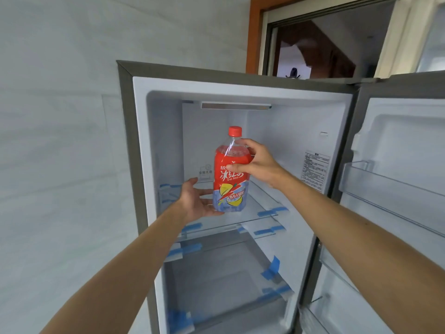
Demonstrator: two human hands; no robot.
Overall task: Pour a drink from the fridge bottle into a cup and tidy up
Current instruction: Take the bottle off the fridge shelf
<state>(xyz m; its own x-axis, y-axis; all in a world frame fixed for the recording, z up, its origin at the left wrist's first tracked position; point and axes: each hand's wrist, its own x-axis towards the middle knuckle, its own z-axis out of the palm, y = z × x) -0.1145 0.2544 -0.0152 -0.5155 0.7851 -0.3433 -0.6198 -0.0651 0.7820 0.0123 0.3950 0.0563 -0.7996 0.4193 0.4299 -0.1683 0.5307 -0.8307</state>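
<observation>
Glass fridge shelf (pixel 258 203) — blue tape (pixel 273 210) at edges.

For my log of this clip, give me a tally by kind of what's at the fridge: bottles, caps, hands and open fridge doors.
bottle: 1
cap: 1
hands: 2 (left hand under the base, right hand gripping the upper part)
fridge door, open: 1
Total: 5
</observation>
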